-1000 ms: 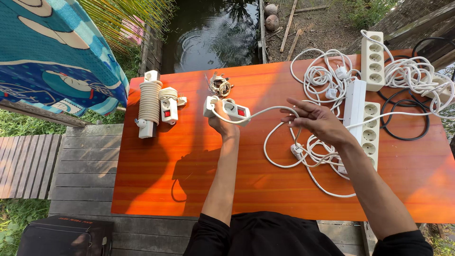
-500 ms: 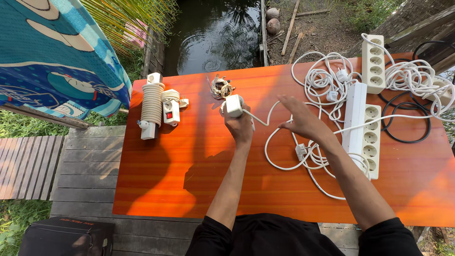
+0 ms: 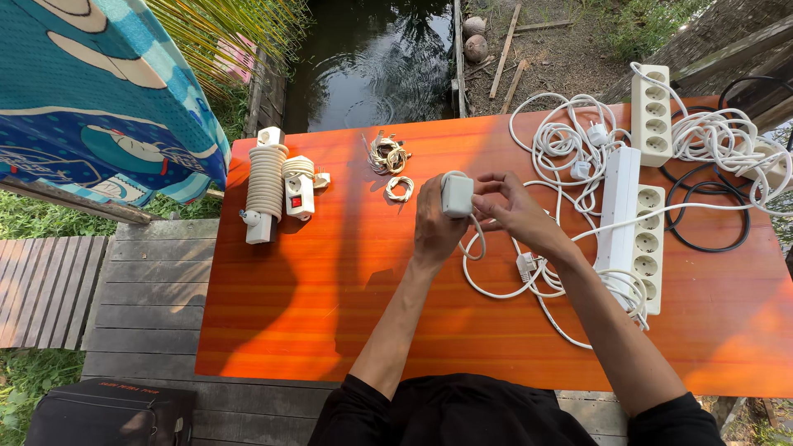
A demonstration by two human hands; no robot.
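Fingers of the left hand (image 3: 435, 223) clamp a small white power strip (image 3: 457, 196), smooth boxy plastic held upright above the glossy orange table (image 3: 330, 289); right hand (image 3: 510, 208) pinches its limp, looping white cord (image 3: 496, 277) just beside it.

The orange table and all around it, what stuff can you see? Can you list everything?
table: one, orange, centre.
small power strip: one, white, held upright above the table.
wound power strips: two, white, cords wrapped round them, table's left end.
wire ties: a few, pale, coiled, near the far edge.
long power strips: three or so, white, right side.
loose cords: a tangle, white, right side.
black cable: one, looped, far right.
cloth: one, blue patterned, top left.
pond: dark water, beyond the table.
black bag: one, bottom left.
left hand: grips the small strip.
right hand: fingers at the strip's cord.
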